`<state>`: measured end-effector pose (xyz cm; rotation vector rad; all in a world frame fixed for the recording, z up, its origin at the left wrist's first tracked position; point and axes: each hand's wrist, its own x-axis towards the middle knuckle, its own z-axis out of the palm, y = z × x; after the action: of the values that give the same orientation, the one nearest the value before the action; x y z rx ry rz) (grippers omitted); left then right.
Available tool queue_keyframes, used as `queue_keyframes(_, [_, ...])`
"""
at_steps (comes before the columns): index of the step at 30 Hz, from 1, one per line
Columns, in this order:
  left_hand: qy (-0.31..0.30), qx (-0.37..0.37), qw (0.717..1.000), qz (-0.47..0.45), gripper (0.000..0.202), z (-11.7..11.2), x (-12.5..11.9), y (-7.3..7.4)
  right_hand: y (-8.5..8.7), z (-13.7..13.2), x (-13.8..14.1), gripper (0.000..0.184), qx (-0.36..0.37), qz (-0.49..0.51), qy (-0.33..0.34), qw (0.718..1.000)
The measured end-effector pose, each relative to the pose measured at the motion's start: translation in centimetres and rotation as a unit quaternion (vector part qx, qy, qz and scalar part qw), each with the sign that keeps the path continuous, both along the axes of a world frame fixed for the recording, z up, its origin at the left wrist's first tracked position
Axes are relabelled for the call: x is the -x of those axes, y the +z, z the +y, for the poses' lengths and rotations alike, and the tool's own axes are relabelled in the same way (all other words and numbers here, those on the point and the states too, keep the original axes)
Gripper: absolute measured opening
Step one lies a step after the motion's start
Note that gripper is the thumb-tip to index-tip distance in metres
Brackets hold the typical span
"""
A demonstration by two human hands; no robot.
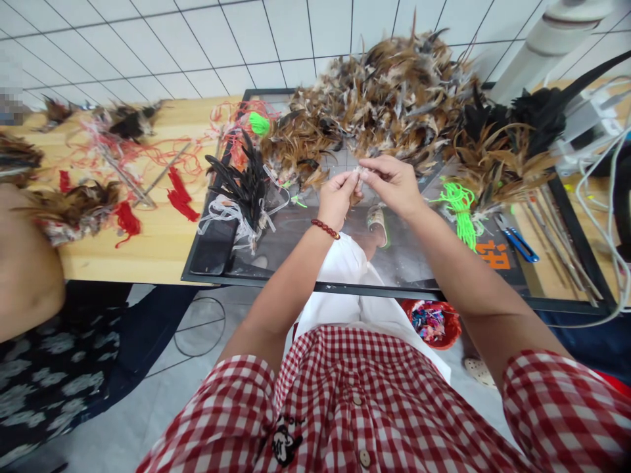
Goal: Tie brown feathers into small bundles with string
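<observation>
Head view, nearest first: a red checked shirt fills the bottom, and a red basket of colourful scraps sits low, right of the white trousers. At the near left of the black-framed panel, a dark phone lies beside white ribbons trailing from a bundle of black feathers. If that bundle were pulled, its ribbons could catch the phone's edge and drag it along.

To the right lie blue-handled snips and a hank of green cord. The right forearm passes close to the cord; a low sweep could snag its loops and tangle them.

Farther in, the 2 hands meet over the middle of the panel. The left hand pinches a small pale piece between thumb and finger, and the right hand grips it from the other side. What it is cannot be told. Being so tiny, it could slip if either pinch loosened, or tear if both pulled apart too hard.

Just beyond, a heap of brown feathers rises toward the tiled wall; a knock from the knuckles might spill loose feathers nearer.
</observation>
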<state>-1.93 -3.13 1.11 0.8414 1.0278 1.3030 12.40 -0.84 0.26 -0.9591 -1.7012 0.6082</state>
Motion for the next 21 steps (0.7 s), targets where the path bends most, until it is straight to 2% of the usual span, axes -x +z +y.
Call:
queue_keyframes(5, [0.014,-0.014,0.999,0.028,0.024,-0.1,0.1,0.2,-0.4,0.3,0.1,0.045,0.076,0.08,0.006,0.994])
queue_keyframes(12, [-0.014,0.013,1.0,-0.001,0.022,-0.3,0.0,0.3,0.7,0.2,-0.5,0.024,0.033,0.04,0.014,0.999])
queue_keyframes(21, [-0.028,0.014,1.0,-0.003,0.027,-0.4,0.2,0.6,1.0,-0.1,-0.1,0.031,0.096,0.094,0.013,0.991])
